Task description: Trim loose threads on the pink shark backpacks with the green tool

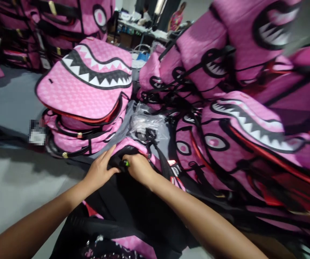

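In the middle, both of my hands are at a pink and black bag (144, 196), its dark side facing me. My left hand (101, 171) pinches the bag's edge between thumb and fingers. Just beside it, my right hand (138, 169) is closed on a small black tool with a green end (125, 163); its working part is hidden, so its kind does not show. Straps (161, 158) and a clear plastic bag (149, 120) lie just beyond the hands. Closest on the left stands a pink backpack with a toothed mouth print (82, 97).
Several more pink backpacks crowd the right side, among them an open one with red lining (262, 126). Other pink bags (63, 18) are stacked at the back left on the grey table (9, 97). A person in a pink top (175, 19) is in the far background.
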Demonstrator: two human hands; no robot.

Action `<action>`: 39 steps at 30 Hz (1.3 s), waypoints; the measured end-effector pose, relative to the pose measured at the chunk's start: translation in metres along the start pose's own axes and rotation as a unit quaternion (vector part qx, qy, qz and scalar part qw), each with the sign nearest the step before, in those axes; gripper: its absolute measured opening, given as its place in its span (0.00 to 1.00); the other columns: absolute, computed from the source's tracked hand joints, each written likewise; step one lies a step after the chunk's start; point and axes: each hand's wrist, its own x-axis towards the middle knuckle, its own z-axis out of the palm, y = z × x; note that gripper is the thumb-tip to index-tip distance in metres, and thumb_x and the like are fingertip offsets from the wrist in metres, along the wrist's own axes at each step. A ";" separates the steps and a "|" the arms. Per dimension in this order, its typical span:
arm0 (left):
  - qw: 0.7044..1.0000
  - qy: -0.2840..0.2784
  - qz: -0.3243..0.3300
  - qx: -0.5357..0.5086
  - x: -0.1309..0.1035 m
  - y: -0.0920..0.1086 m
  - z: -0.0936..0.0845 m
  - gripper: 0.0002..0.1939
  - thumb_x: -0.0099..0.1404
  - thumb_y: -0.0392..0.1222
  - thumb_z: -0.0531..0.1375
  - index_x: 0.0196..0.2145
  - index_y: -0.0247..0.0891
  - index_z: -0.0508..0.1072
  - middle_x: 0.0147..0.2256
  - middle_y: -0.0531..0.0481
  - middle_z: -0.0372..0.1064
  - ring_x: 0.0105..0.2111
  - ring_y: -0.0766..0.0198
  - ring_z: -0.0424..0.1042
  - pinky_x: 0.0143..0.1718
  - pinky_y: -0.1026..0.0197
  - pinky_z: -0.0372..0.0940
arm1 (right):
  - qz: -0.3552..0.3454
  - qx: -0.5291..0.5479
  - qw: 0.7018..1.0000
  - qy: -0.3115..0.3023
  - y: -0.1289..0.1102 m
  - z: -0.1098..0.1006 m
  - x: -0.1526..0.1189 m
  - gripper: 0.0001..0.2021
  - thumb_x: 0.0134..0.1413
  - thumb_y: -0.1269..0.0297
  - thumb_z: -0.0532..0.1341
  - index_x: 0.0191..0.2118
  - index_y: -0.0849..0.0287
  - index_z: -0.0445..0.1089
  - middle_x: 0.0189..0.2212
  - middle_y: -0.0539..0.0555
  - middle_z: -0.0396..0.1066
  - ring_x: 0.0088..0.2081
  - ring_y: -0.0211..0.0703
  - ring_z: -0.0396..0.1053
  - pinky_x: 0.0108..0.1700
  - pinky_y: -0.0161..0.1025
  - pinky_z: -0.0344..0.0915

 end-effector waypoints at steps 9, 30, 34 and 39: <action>0.999 0.006 0.022 0.030 -0.001 -0.018 0.007 0.39 0.64 0.48 0.62 0.68 0.43 0.52 0.66 0.44 0.58 0.64 0.52 0.62 0.64 0.50 0.61 | -0.043 0.034 0.998 0.035 0.011 0.008 -0.011 0.11 0.49 0.79 0.60 0.36 0.58 0.74 0.35 0.53 0.77 0.38 0.40 0.73 0.35 0.32 0.59; 0.995 0.008 -0.073 0.064 0.009 -0.024 0.002 0.38 0.59 0.64 0.58 0.62 0.46 0.62 0.58 0.48 0.70 0.55 0.45 0.73 0.54 0.49 0.70 | -0.021 -0.165 0.986 -0.016 0.020 -0.019 -0.044 0.08 0.53 0.80 0.60 0.33 0.63 0.75 0.31 0.60 0.78 0.33 0.50 0.77 0.32 0.41 0.69; 0.993 -0.015 -0.104 0.051 0.013 -0.014 0.000 0.36 0.57 0.65 0.58 0.58 0.42 0.67 0.53 0.46 0.74 0.52 0.44 0.75 0.54 0.49 0.69 | 0.065 -0.137 0.988 0.028 0.040 -0.028 -0.089 0.09 0.49 0.81 0.62 0.33 0.63 0.76 0.31 0.60 0.78 0.35 0.51 0.78 0.35 0.40 0.71; 0.982 -0.061 -0.168 0.060 0.013 -0.017 -0.009 0.42 0.57 0.67 0.56 0.60 0.35 0.64 0.55 0.38 0.71 0.55 0.42 0.72 0.55 0.46 0.67 | 0.220 -0.033 0.948 0.229 0.093 -0.028 -0.179 0.18 0.65 0.68 0.53 0.57 0.61 0.68 0.52 0.64 0.73 0.52 0.47 0.73 0.53 0.44 0.67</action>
